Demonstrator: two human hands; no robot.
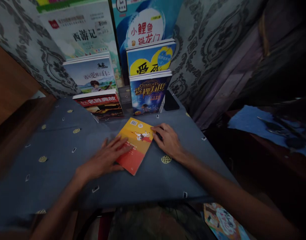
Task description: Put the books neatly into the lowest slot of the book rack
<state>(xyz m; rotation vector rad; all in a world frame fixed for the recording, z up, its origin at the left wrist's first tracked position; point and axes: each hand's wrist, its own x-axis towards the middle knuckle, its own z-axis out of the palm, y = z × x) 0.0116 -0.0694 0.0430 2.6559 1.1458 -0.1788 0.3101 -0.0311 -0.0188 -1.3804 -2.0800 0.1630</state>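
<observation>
orange book [136,144] on table [55,156], between both hands, before standing books [149,91].

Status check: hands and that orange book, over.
Left hand open, flat on thin orange-and-yellow paperback book. Right hand open, fingertips at its right edge. Book lies flat on grey-blue tablecloth. Upright glossy books behind, not touching.

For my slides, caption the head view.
Left hand and right hand touch an orange book lying on a grey tablecloth, displayed books behind.
</observation>
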